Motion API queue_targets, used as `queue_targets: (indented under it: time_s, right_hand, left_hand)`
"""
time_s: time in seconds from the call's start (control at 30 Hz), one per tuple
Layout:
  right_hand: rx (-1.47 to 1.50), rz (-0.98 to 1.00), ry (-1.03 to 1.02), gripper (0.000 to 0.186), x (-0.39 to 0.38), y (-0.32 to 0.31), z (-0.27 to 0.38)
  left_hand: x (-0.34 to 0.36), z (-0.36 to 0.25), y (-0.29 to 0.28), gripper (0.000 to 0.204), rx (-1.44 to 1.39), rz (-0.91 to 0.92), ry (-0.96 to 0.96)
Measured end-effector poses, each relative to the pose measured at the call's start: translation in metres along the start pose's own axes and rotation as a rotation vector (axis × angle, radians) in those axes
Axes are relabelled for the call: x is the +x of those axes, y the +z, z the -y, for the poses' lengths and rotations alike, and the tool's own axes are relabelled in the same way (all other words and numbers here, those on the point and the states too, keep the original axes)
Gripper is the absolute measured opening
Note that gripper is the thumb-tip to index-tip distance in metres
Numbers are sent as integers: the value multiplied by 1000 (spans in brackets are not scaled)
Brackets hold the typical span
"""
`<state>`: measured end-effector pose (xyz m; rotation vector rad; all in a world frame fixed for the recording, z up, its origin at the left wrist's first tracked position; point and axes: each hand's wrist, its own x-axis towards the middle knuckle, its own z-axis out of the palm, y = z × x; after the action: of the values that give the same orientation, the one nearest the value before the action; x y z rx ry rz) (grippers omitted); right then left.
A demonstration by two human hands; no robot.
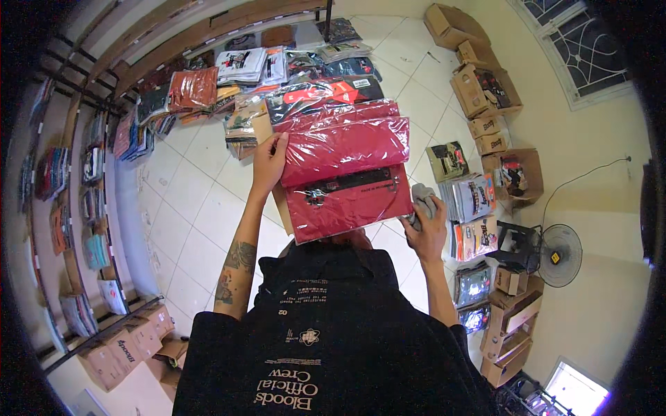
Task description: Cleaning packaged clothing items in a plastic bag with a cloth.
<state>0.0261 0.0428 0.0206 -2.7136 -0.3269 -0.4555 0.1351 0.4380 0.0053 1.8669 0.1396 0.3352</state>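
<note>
In front of me lie red folded shirts in clear plastic bags (347, 149), one overlapping another. The nearer red bag (347, 208) shows a dark printed band across it. My left hand (269, 163) is closed on the left edge of the upper red bag, thumb on top; a strip of brown cardboard (283, 208) shows beside and beneath the bags. At the right edge of the nearer bag, my right hand (427, 229) is closed around a crumpled grey cloth (422, 201). Its fingertips are partly hidden by the cloth.
Beyond the red bags are stacks of bagged clothes (243, 66) on the tiled floor (201, 187). More bagged stacks (472, 197), open cardboard boxes (513, 173) and a fan (560, 255) line the right side. Shelves with folded clothes (94, 204) stand at left.
</note>
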Motion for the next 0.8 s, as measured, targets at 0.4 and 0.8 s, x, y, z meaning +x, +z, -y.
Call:
queue_targets:
  time_s: [0.4,0.8]
  right_hand:
    - [103,59,-11,58,28,-26,14]
    - [221,-46,-198,28,72,-33,13]
  left_hand:
    - [0,0,1,33,-5,-19,24]
    - [1,3,0,34,9,-2,-4]
